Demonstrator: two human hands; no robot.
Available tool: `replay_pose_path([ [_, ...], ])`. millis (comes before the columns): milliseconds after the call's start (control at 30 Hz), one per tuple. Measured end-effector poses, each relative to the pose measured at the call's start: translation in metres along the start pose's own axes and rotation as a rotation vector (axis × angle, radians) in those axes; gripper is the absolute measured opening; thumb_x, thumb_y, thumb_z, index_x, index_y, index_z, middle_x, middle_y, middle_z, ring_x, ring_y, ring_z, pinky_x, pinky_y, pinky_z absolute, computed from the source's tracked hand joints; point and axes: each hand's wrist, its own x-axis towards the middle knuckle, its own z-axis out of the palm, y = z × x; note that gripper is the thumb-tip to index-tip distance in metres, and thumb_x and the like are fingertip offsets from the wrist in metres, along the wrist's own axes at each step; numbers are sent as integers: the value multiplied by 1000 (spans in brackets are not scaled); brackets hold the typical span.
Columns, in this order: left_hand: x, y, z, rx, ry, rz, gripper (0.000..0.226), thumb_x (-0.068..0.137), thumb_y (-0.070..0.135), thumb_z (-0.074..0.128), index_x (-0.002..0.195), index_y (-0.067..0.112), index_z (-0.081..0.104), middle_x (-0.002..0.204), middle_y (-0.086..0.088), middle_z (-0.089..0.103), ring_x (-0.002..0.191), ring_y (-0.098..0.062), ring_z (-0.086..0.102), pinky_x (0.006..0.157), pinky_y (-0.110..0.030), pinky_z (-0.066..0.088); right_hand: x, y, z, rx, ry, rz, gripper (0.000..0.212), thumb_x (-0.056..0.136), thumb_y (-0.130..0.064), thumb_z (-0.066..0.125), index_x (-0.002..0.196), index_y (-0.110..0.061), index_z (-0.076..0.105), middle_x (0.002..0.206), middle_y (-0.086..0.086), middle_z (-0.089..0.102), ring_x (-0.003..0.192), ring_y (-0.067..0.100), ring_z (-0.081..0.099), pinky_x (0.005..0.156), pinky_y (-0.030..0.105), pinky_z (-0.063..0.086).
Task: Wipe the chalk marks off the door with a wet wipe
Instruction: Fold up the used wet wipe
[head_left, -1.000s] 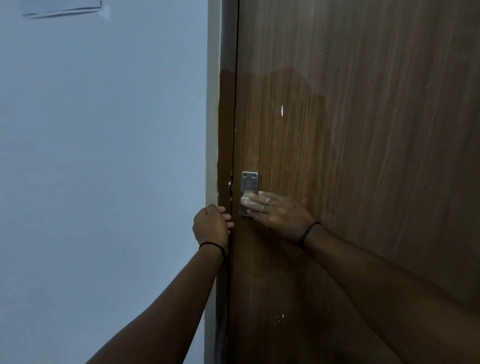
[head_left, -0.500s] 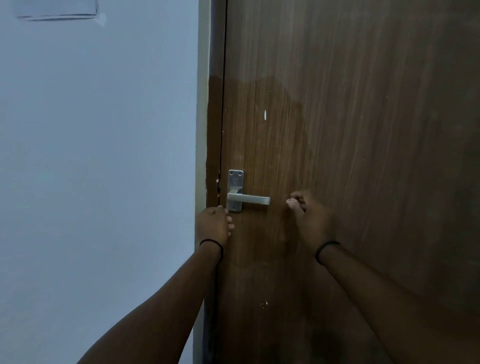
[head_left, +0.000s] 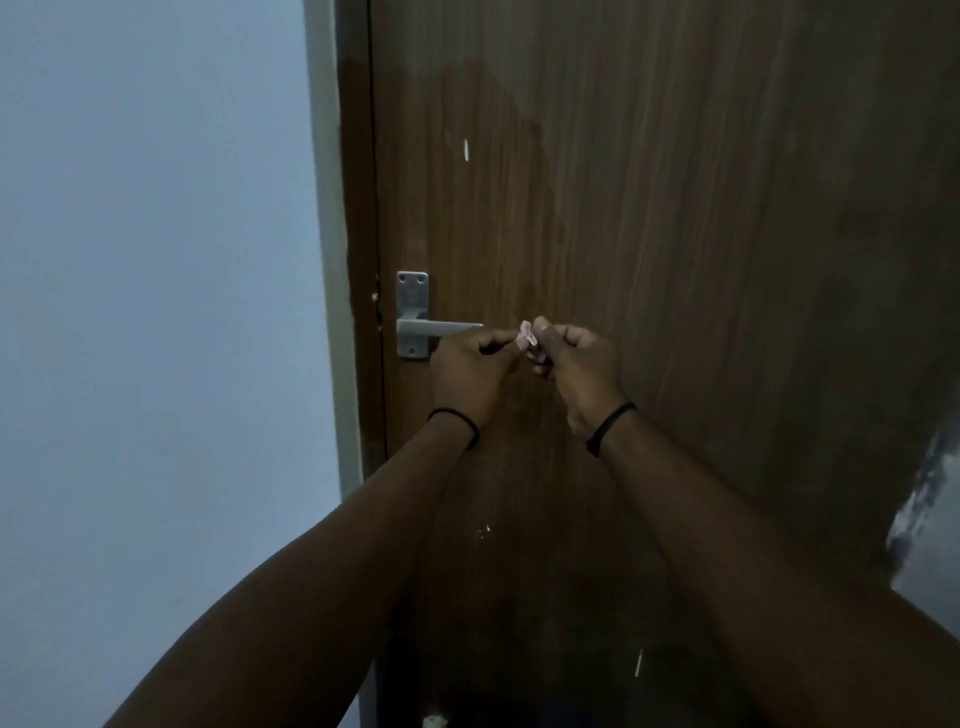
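Head view shows a small crumpled pale-pink wet wipe (head_left: 529, 340) pinched between both hands: left hand (head_left: 470, 371) and right hand (head_left: 576, 366) each curl their fingers round it, just off the brown wood-grain door (head_left: 675, 234). Balled so tightly, it could slip or smear chalk. The silver lever handle (head_left: 439, 328) sits just left; open door lies rightward.

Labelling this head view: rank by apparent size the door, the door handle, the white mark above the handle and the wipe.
1. door
2. door handle
3 and 4. white mark and wipe: alike; the hands hide part of the wipe, so no ranking.
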Motion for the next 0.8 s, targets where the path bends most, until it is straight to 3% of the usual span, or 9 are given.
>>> replay_pose_path([
  [133, 8, -10, 34, -92, 22, -21, 19, 88, 29, 71, 93, 12, 77, 81, 3, 76, 77, -6, 71, 71, -26, 58, 13, 16, -33, 73, -72, 1, 31, 85, -29, 75, 95, 0, 73, 75, 3, 68, 68, 10, 61, 63, 22, 51],
  [267, 20, -27, 80, -90, -10, -9, 12, 89, 21, 70, 86, 11, 76, 74, 6, 73, 70, -2, 68, 63, -16, 52, 36, 38, -70, 80, -43, 43, 15, 84, -25, 76, 81, -11, 74, 71, 6, 69, 62, 13, 63, 54, 23, 51],
  [333, 32, -33, 104, 0, -17, 53, 10, 89, 17, 68, 87, 13, 77, 79, 2, 73, 73, -6, 67, 64, -20, 51, 51, 47, -84, 119, 4, 69, 13, 80, -26, 76, 72, -17, 73, 67, 4, 69, 56, 11, 62, 48, 21, 50],
  [467, 57, -20, 152, 46, -66, 139, 15, 85, 13, 63, 91, 14, 77, 83, -1, 71, 74, -11, 64, 66, -22, 48, 77, 37, -120, 249, 109, 92, 10, 81, -19, 72, 87, -13, 67, 73, 2, 71, 58, 7, 63, 46, 18, 50],
  [600, 78, 13, 202, -92, -276, 48, 18, 86, 15, 63, 98, 17, 77, 88, 6, 69, 80, -5, 64, 74, -23, 52, 88, -6, -172, 246, 248, 144, 9, 88, -9, 65, 96, -6, 68, 75, 3, 73, 61, 7, 67, 53, 16, 55],
  [733, 90, 48, 246, -189, -554, -105, 17, 89, 8, 68, 104, 11, 75, 98, -10, 74, 90, -24, 70, 83, -40, 56, 79, -51, -219, 233, 386, 226, 10, 91, -1, 61, 99, 1, 66, 83, 13, 72, 72, 15, 70, 68, 22, 60],
  [800, 91, 67, 265, -259, -649, -186, 18, 87, 5, 69, 103, 12, 73, 98, -15, 74, 83, -16, 68, 78, -36, 55, 69, -74, -239, 224, 434, 252, 11, 91, -1, 60, 100, 3, 65, 95, 21, 69, 83, 22, 68, 79, 25, 59],
])
